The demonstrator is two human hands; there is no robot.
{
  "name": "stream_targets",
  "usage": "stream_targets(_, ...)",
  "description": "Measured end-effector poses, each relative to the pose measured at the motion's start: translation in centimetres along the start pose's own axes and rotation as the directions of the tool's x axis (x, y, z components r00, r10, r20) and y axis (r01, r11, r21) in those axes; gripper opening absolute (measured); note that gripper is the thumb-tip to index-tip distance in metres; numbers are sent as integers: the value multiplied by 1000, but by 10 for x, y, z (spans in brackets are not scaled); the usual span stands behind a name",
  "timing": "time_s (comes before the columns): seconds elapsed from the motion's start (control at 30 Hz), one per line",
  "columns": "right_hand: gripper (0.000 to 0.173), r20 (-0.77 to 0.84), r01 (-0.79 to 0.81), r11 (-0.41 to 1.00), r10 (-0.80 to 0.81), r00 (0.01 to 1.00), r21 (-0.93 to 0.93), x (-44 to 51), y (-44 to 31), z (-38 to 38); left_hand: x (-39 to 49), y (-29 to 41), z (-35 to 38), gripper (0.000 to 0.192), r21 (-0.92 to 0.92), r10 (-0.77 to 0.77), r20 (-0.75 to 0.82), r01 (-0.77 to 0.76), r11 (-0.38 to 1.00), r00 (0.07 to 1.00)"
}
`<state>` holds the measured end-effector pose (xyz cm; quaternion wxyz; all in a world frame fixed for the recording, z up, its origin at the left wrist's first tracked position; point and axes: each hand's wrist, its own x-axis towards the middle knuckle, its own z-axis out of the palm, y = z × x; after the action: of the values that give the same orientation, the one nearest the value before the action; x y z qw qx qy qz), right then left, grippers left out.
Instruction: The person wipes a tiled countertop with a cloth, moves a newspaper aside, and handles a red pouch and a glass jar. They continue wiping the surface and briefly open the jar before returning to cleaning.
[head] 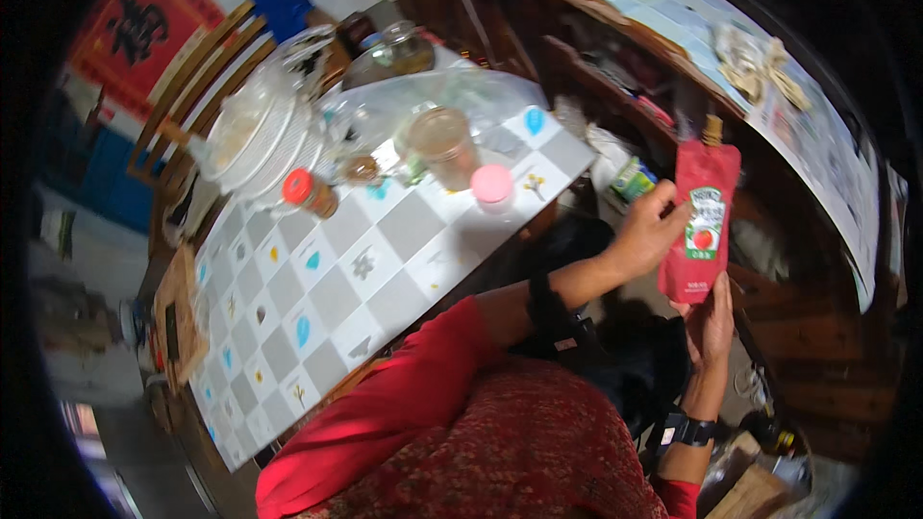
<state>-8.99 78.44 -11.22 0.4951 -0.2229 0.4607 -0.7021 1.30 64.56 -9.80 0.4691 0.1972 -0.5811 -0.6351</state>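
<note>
A red Heinz ketchup pouch [701, 231] with a gold-coloured spout cap [712, 131] is held upright off to the right, its printed front towards me. My left hand [652, 231] reaches across and grips the left edge of the pouch, fingertips beside the label. From below, my right hand [710, 321] holds the bottom end, with its fingers partly hidden behind the pouch. Both wrists wear dark straps. The pouch is clear of the table [393, 245], which has a grey-and-white checked cover.
On the table are a pink-lidded jar [492, 187], a clear plastic tub [441, 140], a red-capped spice jar [310, 193] and a white mesh basket [277, 137]. A wooden cabinet [800, 346] stands at the right, under a sheet-covered top [692, 21]. A slatted chair [202, 79] is behind the table.
</note>
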Motion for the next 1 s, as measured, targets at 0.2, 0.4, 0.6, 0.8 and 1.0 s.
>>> stream_targets(0.2,54,116,-102,993,108,987,-52,27,23,-8,-27,37,-39,14,126,94,-124,-79,989,988)
stream_targets(0.4,49,-30,-253,944,252,967,-210,58,56,-63,-65,105,-115,10,287,108,-418,18,958,902)
stream_targets(0.6,31,-170,-262,965,257,951,-10,54,69,-98,-113,154,-221,16,841,610,-419,34,540,673)
stream_targets(0.8,23,-126,-208,976,215,968,68,52,73,-109,-138,129,-321,23,941,770,-316,287,179,555)
stream_targets(1.0,22,-125,-201,975,212,969,92,49,72,-103,-165,86,-354,24,850,660,-498,470,240,563)
